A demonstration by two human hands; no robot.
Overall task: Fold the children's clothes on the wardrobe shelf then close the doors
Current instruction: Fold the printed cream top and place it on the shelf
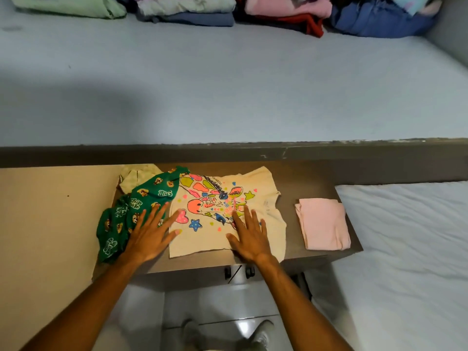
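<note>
A cream children's T-shirt [263,196] with a bright giraffe print lies spread flat on a brown pull-out board [311,178]. My left hand [152,231] rests flat with fingers spread on the shirt's left edge, partly over a crumpled green patterned garment [121,219]. Flat on the shirt's lower middle lies my right hand [249,235], fingers apart. A folded pink garment [323,224] sits to the right on the board. A pale checked piece [136,176] peeks out behind the green one.
Above the board runs the pale blue wardrobe shelf [228,84], with stacks of folded clothes [190,8] along its back. A white sheeted bed [410,249] lies at the right. A beige panel [45,224] stands at the left; tiled floor below.
</note>
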